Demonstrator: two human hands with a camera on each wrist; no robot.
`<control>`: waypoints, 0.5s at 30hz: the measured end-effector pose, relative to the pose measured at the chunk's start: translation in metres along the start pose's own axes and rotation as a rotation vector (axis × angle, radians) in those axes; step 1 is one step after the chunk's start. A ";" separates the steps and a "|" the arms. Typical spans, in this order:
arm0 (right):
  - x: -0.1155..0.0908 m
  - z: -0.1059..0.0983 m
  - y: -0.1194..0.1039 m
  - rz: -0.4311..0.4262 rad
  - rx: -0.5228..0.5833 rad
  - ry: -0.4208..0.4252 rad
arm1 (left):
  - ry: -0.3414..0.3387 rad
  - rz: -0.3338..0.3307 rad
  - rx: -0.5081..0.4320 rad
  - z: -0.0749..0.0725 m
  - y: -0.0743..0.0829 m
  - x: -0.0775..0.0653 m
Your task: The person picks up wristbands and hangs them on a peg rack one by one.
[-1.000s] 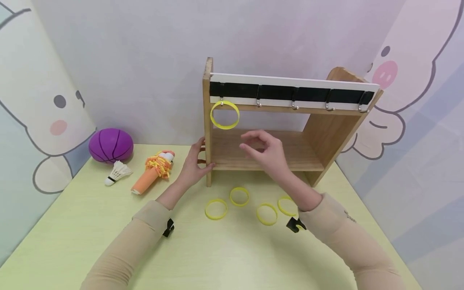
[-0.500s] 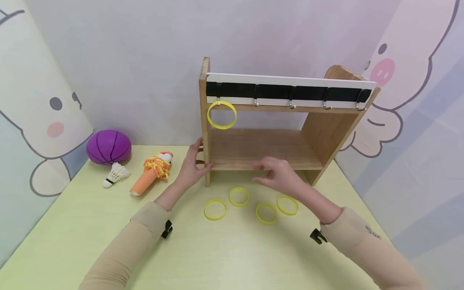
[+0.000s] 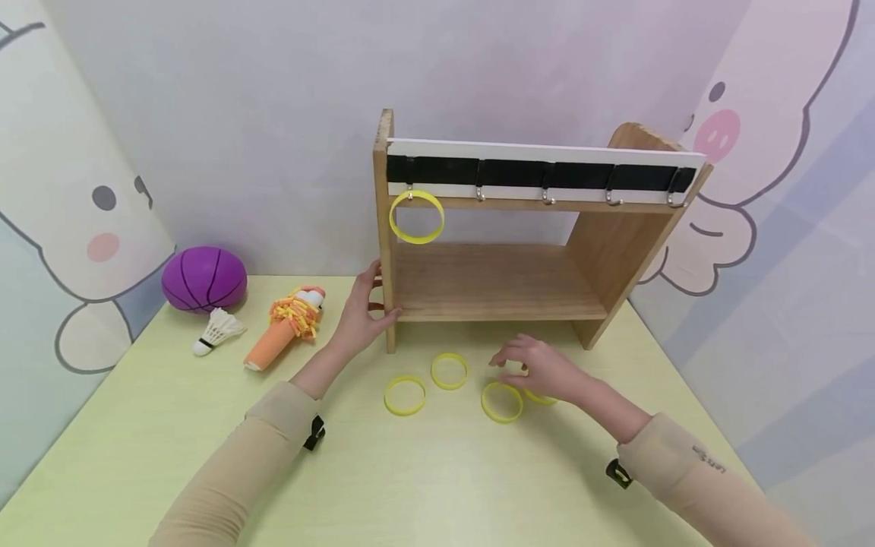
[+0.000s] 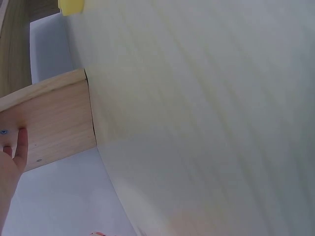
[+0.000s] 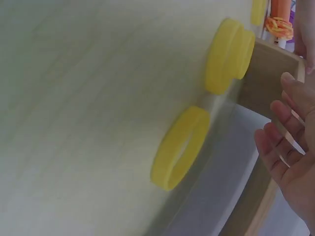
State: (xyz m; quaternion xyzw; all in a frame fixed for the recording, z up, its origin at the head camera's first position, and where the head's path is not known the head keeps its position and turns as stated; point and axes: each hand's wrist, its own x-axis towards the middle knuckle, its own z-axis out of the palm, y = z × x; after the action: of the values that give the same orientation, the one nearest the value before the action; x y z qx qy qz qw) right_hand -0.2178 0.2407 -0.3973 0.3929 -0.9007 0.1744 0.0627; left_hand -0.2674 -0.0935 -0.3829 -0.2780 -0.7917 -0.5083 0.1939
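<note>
My left hand [image 3: 355, 315] grips the left side panel of a wooden shelf [image 3: 506, 304], thumb at the front edge and fingers on its outer face. My right hand [image 3: 543, 370] hovers low over the tabletop, fingers loosely bent and holding nothing. It is close above one yellow ring [image 3: 541, 399], which it partly covers. Just in front of it lies a second yellow ring [image 3: 503, 420]; two more, a yellow ring [image 3: 450, 387] and a yellow ring [image 3: 405, 412], lie farther left. Another yellow ring [image 3: 417, 241] hangs from the leftmost hook of the hook rail [image 3: 513, 173].
The rail's other hooks [image 3: 548, 199] hang bare along the shelf's top front. On the left of the table [image 3: 410, 486] are a purple ball [image 3: 204, 279], a shuttlecock [image 3: 217, 332] and an orange toy [image 3: 283, 328]. Printed walls stand behind and at both sides.
My right hand has moved down from in front of the shelf, near the hanging ring, to the rings on the table. My left hand stays on the side panel.
</note>
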 end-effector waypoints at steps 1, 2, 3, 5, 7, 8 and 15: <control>-0.002 0.003 0.002 -0.002 -0.001 -0.005 | -0.002 -0.004 -0.003 0.000 0.000 0.000; -0.004 0.006 0.005 -0.004 0.001 -0.008 | -0.003 -0.007 -0.004 0.000 0.000 0.000; -0.005 0.008 0.006 -0.004 -0.002 -0.009 | -0.003 -0.008 -0.002 0.000 0.000 0.000; -0.008 0.011 0.010 -0.010 -0.017 -0.007 | -0.002 -0.001 0.008 0.000 -0.001 -0.001; -0.010 0.013 0.012 -0.019 -0.028 -0.012 | -0.001 0.005 0.018 0.000 -0.001 -0.001; -0.010 0.015 0.013 -0.022 -0.033 -0.018 | 0.000 0.006 0.021 0.000 -0.001 -0.001; -0.012 0.022 0.019 0.046 -0.023 -0.092 | -0.002 -0.008 0.034 0.006 -0.037 0.000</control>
State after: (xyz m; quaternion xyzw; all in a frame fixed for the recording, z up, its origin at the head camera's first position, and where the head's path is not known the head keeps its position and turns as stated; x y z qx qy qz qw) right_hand -0.2231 0.2526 -0.4258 0.3792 -0.9133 0.1473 0.0215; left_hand -0.2912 -0.1001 -0.4109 -0.2718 -0.8016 -0.4952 0.1957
